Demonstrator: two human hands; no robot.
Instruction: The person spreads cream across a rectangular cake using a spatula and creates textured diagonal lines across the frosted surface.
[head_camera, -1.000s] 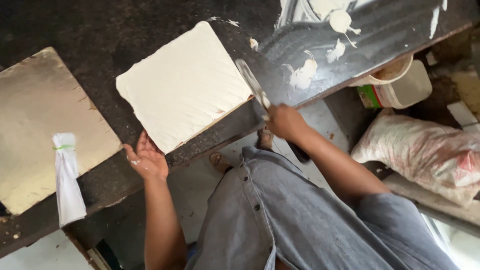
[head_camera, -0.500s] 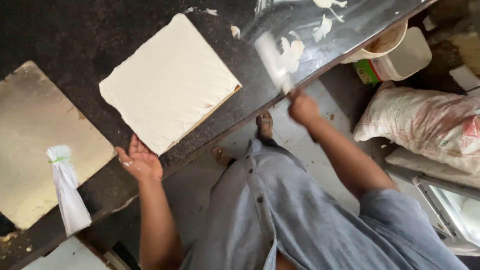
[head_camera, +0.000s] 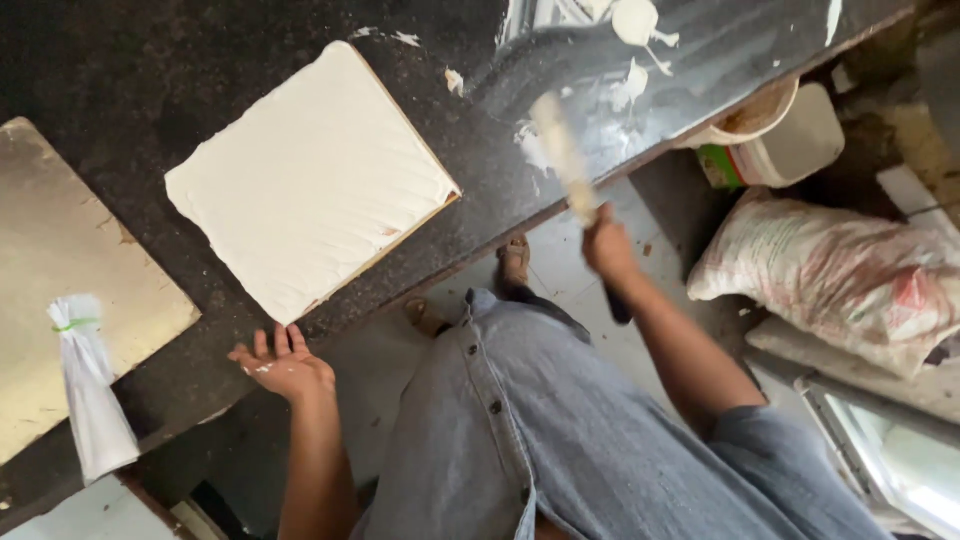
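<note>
On the far left of the dark tabletop lies a bare tan tile, with a tied white bag over its near corner. My left hand hangs at the tabletop's near edge, fingers spread and released, flecked with white paste, holding nothing. Just beyond them, a little to the right and not touching, lies the coated tile, its top spread with ridged white paste. Farther right my right hand is clenched on the handle of a trowel, whose pasted blade is blurred over paste smears on the tabletop. Below me are my blue shirt and sandalled feet on a pale floor. Right of the tabletop stand a white tub and a filled sack.
</note>
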